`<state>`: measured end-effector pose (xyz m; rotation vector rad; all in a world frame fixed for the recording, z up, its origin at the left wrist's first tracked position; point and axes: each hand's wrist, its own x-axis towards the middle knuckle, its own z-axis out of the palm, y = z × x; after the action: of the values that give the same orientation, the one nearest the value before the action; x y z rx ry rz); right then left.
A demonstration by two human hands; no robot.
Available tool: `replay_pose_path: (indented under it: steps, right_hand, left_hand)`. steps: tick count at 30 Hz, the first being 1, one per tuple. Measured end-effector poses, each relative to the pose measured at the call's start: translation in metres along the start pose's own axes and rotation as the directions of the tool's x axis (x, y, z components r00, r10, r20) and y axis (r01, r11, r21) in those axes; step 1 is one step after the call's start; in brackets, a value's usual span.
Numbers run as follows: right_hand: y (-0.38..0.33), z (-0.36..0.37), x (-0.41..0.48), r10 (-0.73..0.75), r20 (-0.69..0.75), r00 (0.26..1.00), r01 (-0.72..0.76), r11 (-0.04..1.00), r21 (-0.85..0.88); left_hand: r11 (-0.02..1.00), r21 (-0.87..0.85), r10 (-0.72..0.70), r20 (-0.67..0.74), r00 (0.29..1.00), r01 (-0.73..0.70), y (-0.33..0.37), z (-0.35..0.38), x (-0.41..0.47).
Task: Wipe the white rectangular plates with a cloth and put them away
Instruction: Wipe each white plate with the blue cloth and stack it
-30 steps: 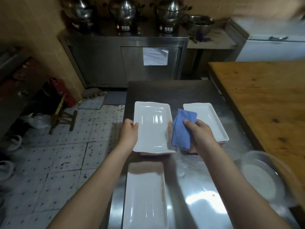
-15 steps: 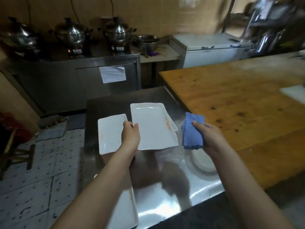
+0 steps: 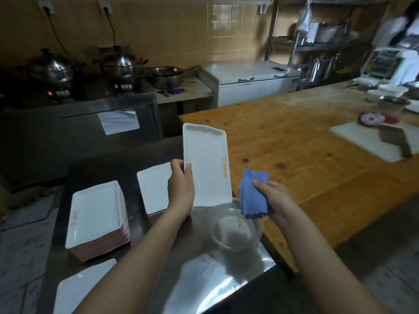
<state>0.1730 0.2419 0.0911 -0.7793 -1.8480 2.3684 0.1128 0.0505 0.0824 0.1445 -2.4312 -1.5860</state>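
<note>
Near-left corner of the bench (image 3: 204, 279): single plate (image 3: 84, 288) lies flat, partly out of frame.
Near-right corner: glass bowl (image 3: 235, 232) with something pale inside, can't tell what.
Left edge: tall stack (image 3: 95, 218) of white plates. Mid-bench: short stack (image 3: 154, 189), partly hidden by the left hand (image 3: 181, 189).

Left hand grips the held plate (image 3: 206, 164) by its left long edge, thumb on the face, fingers behind. The plate is tipped up, off the bench, over its far-right part.
Right hand (image 3: 274, 200) pinches the folded blue cloth (image 3: 252, 193), thumb on top. The cloth is just beside the plate's right edge, not touching.

Progress, my read: mid-batch. Two stacks plus the single plate are on the bench, and I can't tell which are wiped. The held plate looks clean apart from an orange mark near its right edge, probably print. Cloth off the plate means it's either about to be wiped or ready to stack. Plenty left either way.

In the way: the bowl sits right under the plate's lower edge and the cloth, easy to clip when lowering. The short stack is close behind the left wrist.

Beyond: wooden table (image 3: 294, 143) runs along the bench's right edge, with a cutting board (image 3: 362, 137) and cleaver (image 3: 396, 139) at its far end. Back counter has two steel pots (image 3: 122, 64), with a white chest freezer (image 3: 249, 85) beside it. A person (image 3: 403, 30) is at far right, blurred.
</note>
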Motion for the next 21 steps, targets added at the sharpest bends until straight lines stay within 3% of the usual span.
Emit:
replay_pose_path:
  steps: [13, 18, 21]
  right_hand:
    - [-0.011, -0.019, 0.013, 0.031, 0.034, 0.999, -0.031, 0.999, -0.011]
    - [-0.008, -0.018, 0.016, 0.022, 0.035, 0.999, -0.021, 1.000, -0.011]
    - [-0.007, -0.017, 0.016, 0.004, 0.028, 1.000, -0.004, 1.000, 0.024]
  left_hand:
    - [0.993, -0.001, 0.119, 0.057, 0.991, -0.119, 0.013, 0.030, -0.007]
    - [0.996, -0.014, 0.093, 0.078, 0.993, -0.092, 0.010, 0.037, -0.008]
    - [0.997, -0.072, -0.025, 0.063, 0.998, 0.030, 0.007, 0.043, -0.009]
